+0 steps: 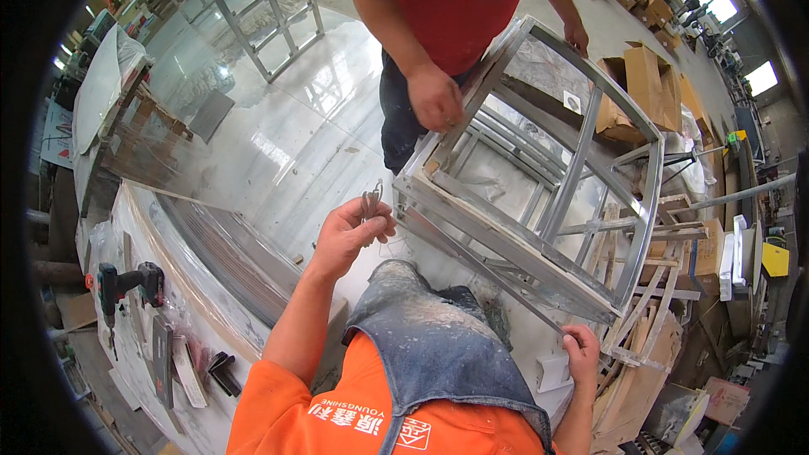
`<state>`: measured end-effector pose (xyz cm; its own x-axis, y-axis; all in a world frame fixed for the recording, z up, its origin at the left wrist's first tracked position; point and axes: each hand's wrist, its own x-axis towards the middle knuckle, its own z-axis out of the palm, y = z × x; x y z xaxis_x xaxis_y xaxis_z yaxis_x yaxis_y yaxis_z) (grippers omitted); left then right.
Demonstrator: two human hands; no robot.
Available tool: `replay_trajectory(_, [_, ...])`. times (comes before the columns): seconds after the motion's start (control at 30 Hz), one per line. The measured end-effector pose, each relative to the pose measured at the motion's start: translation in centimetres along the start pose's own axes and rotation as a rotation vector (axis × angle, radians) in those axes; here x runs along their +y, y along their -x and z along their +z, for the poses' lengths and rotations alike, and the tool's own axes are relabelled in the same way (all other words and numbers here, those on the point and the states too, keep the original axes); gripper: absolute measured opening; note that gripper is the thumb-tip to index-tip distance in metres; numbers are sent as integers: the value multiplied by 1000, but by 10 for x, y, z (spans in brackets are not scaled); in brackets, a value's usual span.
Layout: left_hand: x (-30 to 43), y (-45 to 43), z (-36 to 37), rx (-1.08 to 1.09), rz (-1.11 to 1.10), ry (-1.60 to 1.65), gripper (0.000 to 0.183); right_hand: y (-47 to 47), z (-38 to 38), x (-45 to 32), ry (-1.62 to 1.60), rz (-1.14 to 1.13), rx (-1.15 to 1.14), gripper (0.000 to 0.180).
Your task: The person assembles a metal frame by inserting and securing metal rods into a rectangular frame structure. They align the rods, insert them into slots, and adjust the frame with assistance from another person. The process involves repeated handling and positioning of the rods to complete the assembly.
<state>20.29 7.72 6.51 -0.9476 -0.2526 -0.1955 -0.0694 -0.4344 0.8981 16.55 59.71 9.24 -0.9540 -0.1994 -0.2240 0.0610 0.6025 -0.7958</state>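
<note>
In my left hand [357, 230] is a small bundle of thin, looped wire or narrow strip [371, 199], pinched between thumb and fingers. My right hand [580, 347], low on the right, grips the near end of a long, thin dark strip [486, 268]. The strip slants up along the near side of a welded metal frame [524, 234]; its far end lies close to my left hand, and whether it joins the bundle cannot be made out. Across the frame stands a person in a red shirt [442, 6], one hand [436, 98] over its edge and the other on the far rail.
A cordless drill [129, 284] and a dark flat box [162, 360] lie on a marble-patterned panel at left. Another metal frame [272, 19] stands behind on the glossy floor. Cardboard boxes [651, 88] and wooden slats [657, 303] crowd the right side.
</note>
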Motion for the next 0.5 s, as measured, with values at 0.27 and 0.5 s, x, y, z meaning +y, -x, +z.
replay_trajectory(0.27, [30,3,9,14,-1,181,31,-8,-4,-2,-129,74,-21,16])
replay_trajectory(0.5, [36,6,12,-28,7,282,32,-14,-4,2,-75,42,-18,19])
